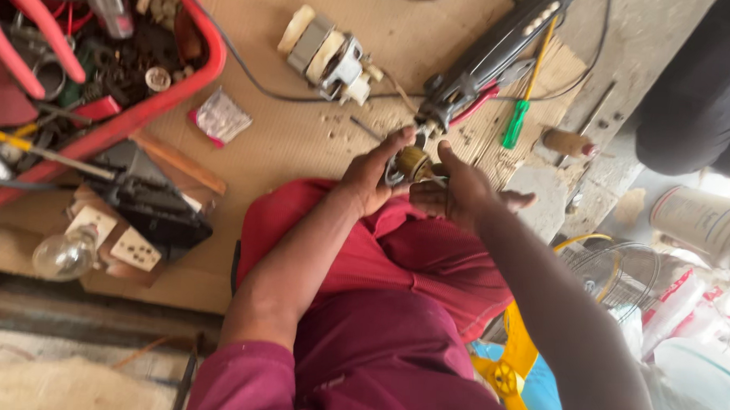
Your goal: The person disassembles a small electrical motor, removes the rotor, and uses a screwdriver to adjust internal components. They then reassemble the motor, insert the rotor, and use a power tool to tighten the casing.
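Both hands on a brass part, frame centre.

The brass part sits between the left hand and the right hand, both pinching it. The left fingers curl over its upper left; the right thumb presses from the right. Long axis not discernible; its lower half is hidden. A motor lies above, apart.

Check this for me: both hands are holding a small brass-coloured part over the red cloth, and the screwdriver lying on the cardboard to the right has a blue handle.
Wrong on one point: the screwdriver has a green handle, not blue, as the head view shows. The rest stands: the left hand and right hand hold the small brass-coloured part over the red cloth.
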